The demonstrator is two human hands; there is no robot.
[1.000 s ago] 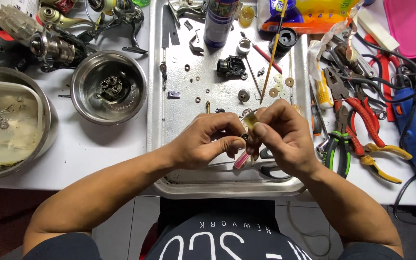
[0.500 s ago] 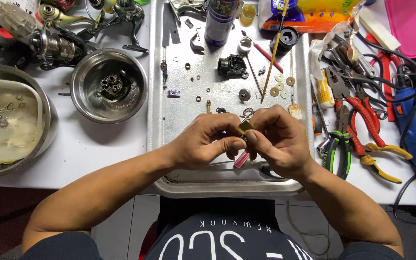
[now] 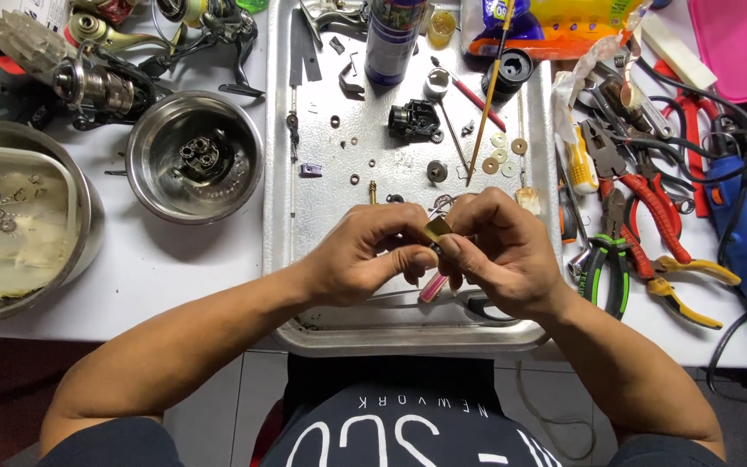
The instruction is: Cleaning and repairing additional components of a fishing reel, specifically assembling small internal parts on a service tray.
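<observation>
Sitting pinched between left hand [image 3: 365, 259] and right hand [image 3: 499, 255], brass part [image 3: 437, 229].

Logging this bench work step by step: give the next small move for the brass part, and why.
Probably keep the small brass part low over the metal tray while working it: both the left hand and right hand pinch it, and the tray would catch a drop.
</observation>
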